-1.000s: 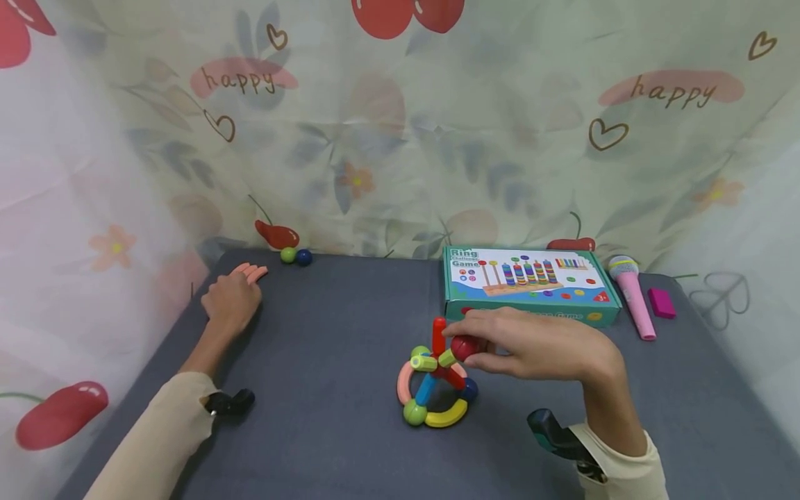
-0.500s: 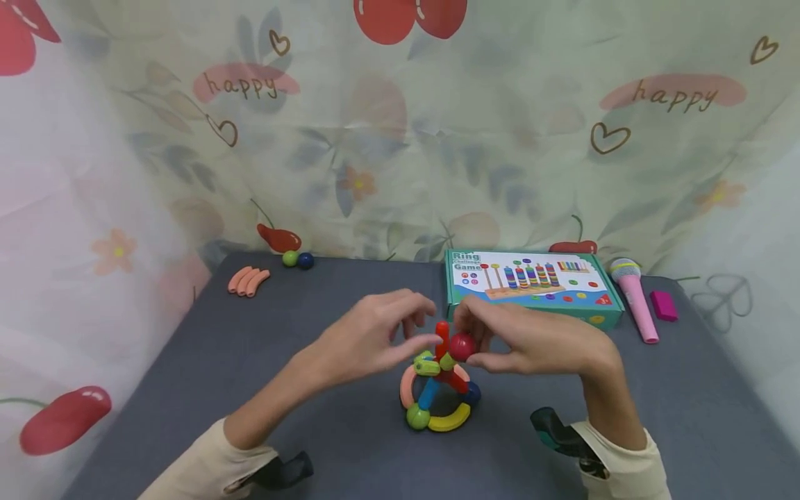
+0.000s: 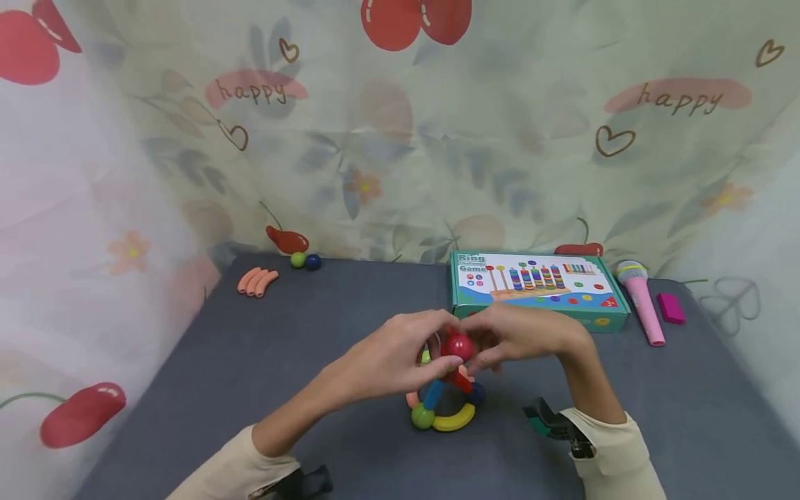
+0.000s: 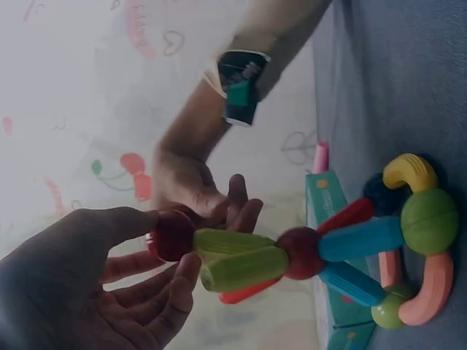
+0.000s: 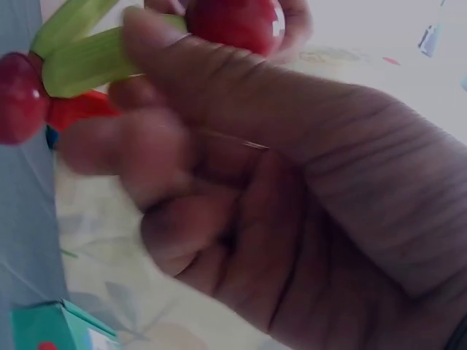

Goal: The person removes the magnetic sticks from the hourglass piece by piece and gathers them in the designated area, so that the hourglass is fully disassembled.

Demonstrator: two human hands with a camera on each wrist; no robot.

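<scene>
A toy of coloured magnetic sticks and balls stands on the table: a ring with a yellow curved stick, a green ball and blue sticks that rise to a red middle ball. Light green sticks and a red stick point up from there. My left hand pinches a red ball at the tip of one green stick. Close beside it is my right hand, fingers loosely bent. In the right wrist view its thumb overlaps a green stick, with nothing held.
Behind the toy lies a ring game box. To its right are a pink microphone and a magenta block. Several salmon curved sticks, a green ball and a blue ball lie back left.
My left hand has come from the salmon sticks at the back left to the toy and taken hold of the red ball. My right hand, which held that ball, has loosened from it.
</scene>
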